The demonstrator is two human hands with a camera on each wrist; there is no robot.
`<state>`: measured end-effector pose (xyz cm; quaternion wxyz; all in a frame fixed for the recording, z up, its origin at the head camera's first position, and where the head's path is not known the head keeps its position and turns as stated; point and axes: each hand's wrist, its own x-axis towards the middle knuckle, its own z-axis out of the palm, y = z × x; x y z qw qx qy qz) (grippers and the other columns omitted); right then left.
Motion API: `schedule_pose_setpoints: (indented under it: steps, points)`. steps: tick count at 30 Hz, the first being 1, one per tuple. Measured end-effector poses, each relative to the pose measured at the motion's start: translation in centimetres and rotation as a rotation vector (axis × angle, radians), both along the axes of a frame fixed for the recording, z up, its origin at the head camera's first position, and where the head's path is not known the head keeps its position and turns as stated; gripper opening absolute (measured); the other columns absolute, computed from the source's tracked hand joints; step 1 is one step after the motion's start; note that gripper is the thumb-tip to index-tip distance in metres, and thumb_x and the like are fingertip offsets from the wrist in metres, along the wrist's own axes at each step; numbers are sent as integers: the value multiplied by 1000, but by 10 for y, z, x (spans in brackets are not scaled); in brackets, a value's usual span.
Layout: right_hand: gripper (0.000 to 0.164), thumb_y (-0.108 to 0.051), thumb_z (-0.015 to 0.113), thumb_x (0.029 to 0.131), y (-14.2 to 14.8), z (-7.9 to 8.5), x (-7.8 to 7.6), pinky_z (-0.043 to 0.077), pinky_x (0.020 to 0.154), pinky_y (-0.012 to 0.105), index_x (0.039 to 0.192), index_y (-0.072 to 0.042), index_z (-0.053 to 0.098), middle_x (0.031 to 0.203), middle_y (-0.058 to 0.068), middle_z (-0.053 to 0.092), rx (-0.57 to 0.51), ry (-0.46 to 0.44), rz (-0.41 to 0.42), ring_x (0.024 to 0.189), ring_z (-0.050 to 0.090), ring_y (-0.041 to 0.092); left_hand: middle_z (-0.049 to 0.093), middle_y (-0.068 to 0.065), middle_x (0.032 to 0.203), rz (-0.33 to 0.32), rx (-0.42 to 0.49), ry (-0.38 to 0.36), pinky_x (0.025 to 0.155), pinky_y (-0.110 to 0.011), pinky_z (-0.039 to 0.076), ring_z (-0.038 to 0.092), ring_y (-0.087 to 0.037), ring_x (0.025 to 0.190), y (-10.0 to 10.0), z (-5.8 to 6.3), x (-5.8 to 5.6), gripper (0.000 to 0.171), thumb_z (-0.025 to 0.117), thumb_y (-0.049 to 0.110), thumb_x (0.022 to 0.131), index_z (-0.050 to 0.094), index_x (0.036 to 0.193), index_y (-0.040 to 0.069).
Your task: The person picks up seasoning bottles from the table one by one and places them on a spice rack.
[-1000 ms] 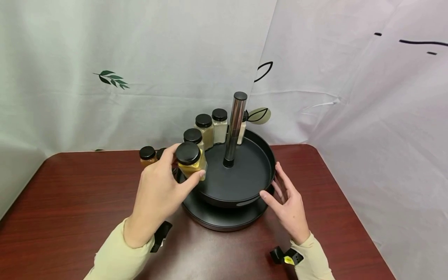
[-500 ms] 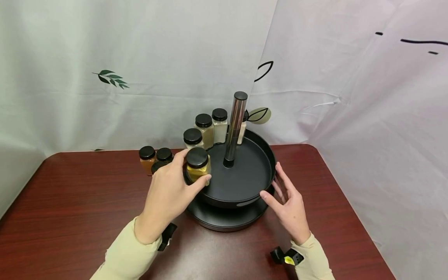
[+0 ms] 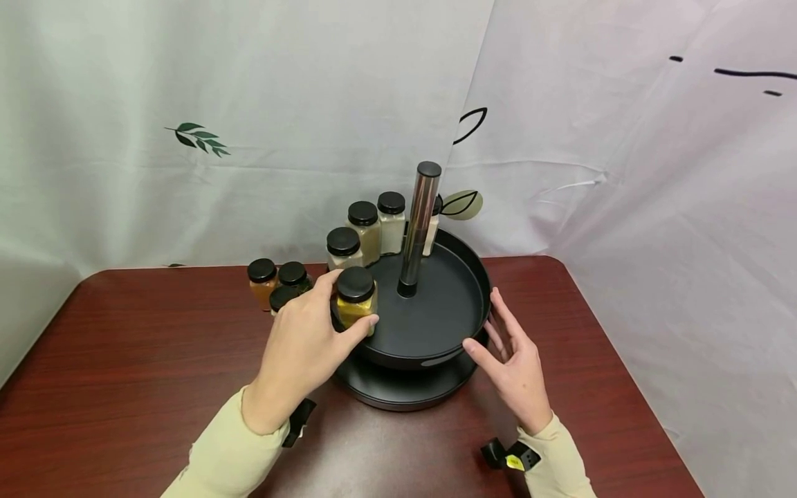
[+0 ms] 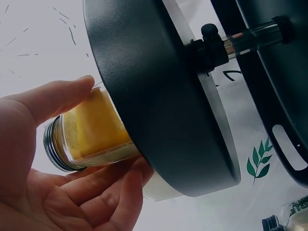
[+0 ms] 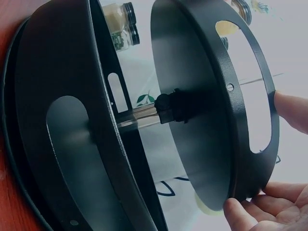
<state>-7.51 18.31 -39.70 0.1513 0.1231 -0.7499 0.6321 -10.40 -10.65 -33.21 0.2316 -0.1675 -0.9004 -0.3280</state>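
Yellow-filled jar (image 3: 357,307), likely stiff and fragile, is being pinched by its sides, safest hold, by left hand (image 3: 301,339) at tray's (image 3: 429,325) eight o'clock, right hand (image 3: 513,370) spread-fingered at four.

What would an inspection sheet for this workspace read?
Surface: dark reddish-brown wood-grain table
Job's things: black-lidded square glass jar with yellow contents at the left edge of a round black two-tier tray; four more black-lidded glass jars on its upper tier, three left of it
Clutter: nothing seen
Grippers: left hand grips the yellow jar; right hand touches the upper tier
Cables: nothing seen
Surroundings: white fabric with leaf prints
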Motion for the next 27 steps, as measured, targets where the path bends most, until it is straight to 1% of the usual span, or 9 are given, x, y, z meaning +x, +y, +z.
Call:
schedule_pose_setpoints:
  steps: [12,18,23,27]
  points:
    - [80,9,68,89,-1,0,0,39,107,29,158,-9,31,163,8,29,-12,-7,0,143,38,32,70,-10,90,9,-16,-1,60,-43,54,66,-25,67,0,-4,-1,68,89,32,75,58,125,-2]
    - [79,8,69,89,-1,1,-1,39,107,30,157,-10,33,163,7,29,10,-8,-14,142,39,31,71,-13,91,19,-12,-14,61,-44,55,67,-26,69,-1,-5,-2,70,89,33,75,58,126,-3]
    - [78,7,70,89,-1,0,0,39,107,28,157,-10,34,163,8,29,51,-2,-36,142,41,30,71,-14,95,12,-12,-26,63,-45,56,68,-27,73,-1,-6,-1,72,89,34,76,56,129,-3]
    - [77,5,71,90,-1,0,0,38,107,26,156,-9,34,163,8,29,78,3,-53,142,40,28,70,-13,103,1,-11,-17,70,-46,56,69,-28,84,-3,-6,0,75,90,35,76,54,132,0]
